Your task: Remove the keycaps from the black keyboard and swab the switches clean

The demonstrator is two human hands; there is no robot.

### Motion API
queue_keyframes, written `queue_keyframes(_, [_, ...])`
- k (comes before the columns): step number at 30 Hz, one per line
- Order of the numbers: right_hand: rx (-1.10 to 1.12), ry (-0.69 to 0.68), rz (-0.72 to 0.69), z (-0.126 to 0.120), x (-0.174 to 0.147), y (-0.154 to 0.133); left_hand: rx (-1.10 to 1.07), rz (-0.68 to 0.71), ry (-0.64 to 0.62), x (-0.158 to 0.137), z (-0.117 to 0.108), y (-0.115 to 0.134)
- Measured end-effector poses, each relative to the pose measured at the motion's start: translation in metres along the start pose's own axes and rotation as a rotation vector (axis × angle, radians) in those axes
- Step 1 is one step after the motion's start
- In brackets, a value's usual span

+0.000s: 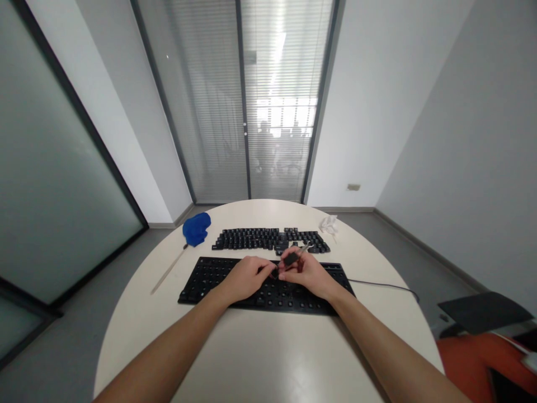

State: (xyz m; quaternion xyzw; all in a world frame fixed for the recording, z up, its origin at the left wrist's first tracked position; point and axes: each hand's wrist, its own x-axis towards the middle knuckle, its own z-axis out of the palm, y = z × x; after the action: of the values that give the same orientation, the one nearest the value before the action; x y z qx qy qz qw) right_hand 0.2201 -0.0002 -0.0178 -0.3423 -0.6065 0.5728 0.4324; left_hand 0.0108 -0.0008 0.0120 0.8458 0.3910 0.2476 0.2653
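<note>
One black keyboard point(205, 277) lies on the near half of the table, long side toward the person, its deck showing rows of small square sockets without caps. Its middle is partly hidden by the two hands, which meet just above it. The left hand point(247, 275) has thumb and forefinger pinched on a small black piece point(274, 272), too small to make out clearly. The right hand point(308, 271) is curled round a dark-handled tool point(290, 258) with thin, shiny prongs pointing far and right, its fingertips close beside the left ones.

The keyboard's frame is a flat, dull plastic rectangle with rounded corners. Just beyond it, loose black keycaps point(247, 239) are laid out in tight rows, pale marks on some, with gaps toward the right; the right hand and tool cover part of their near edge. The table point(247, 358) is smooth, cream-coloured and round-edged.

At the far left sits a fluffy-looking blue bundle point(196, 229) on a thin, pale stick point(169, 270) slanting toward the near left. At the far right lies crumpled white tissue point(329, 224). A thin black cable point(384, 284) runs right from the keyboard to the table's edge. Beyond the table, slatted blinds point(277, 73) cover glass panels.
</note>
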Motion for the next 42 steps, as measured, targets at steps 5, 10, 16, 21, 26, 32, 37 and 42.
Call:
queue_keyframes(5, [-0.061,0.032,-0.041,0.007,-0.001,-0.001,-0.013,-0.022,0.012,0.001,0.003,0.001])
queue_keyframes(10, [-0.230,0.104,-0.054,0.004,0.000,-0.009,-0.139,0.002,0.015,0.002,0.004,-0.001])
queue_keyframes(16, [-0.147,0.121,-0.026,-0.002,0.002,-0.006,-0.397,-0.018,0.001,0.002,0.004,-0.007])
queue_keyframes(21, [-0.252,0.125,-0.072,-0.002,0.000,-0.008,-0.512,-0.110,0.011,0.005,0.004,-0.013])
queue_keyframes(26, [-0.310,0.090,-0.110,-0.003,-0.002,-0.007,-0.512,-0.178,-0.002,0.007,0.007,-0.014])
queue_keyframes(32, [-0.328,0.028,-0.143,-0.003,-0.004,-0.011,-0.449,-0.203,-0.011,0.006,0.008,-0.011])
queue_keyframes(37, [-0.270,-0.017,-0.094,0.002,-0.006,-0.015,-0.445,-0.295,-0.006,0.007,0.011,-0.016])
queue_keyframes(42, [-0.322,-0.040,-0.043,0.002,-0.007,-0.015,-0.316,-0.253,0.120,0.007,0.007,-0.020])
